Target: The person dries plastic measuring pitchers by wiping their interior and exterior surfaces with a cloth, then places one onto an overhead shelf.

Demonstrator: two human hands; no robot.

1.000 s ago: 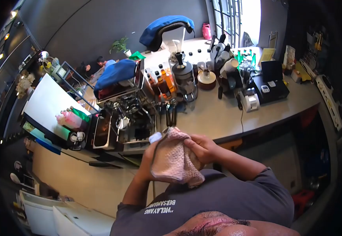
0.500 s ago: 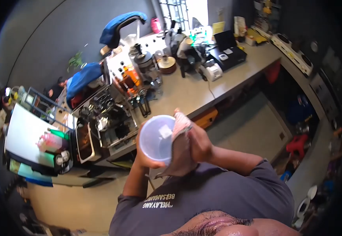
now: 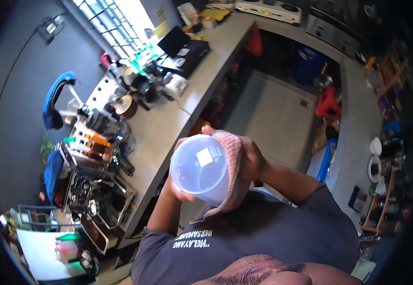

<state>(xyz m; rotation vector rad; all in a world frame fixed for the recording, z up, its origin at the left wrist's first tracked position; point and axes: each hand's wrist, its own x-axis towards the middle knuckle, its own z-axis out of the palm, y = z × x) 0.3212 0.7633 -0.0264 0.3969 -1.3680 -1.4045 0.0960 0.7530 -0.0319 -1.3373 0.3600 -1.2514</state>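
A translucent plastic container [image 3: 194, 173], round and bearing a white square label, is tilted with its circular end towards me, in front of my chest. My left hand [image 3: 174, 189] is closed round its left side. A pinkish towel [image 3: 234, 154] with a dark edge drapes over the container's right side and hangs towards my shirt. My right hand [image 3: 253, 159] grips the towel and presses it to the container. Part of the right hand's fingers is hidden behind the towel.
A long counter [image 3: 152, 126] runs along the left, with an espresso machine [image 3: 92, 194], bottles and a small white printer [image 3: 174, 84]. A laptop-like black screen [image 3: 173, 42] stands near the window. A red stool [image 3: 329, 102] and blue barrel [image 3: 309, 65] are on the right.
My view has swung to the right, so the counter now sits further left. The container has turned slightly, showing its label more plainly, and the towel now wraps closer along its right side.
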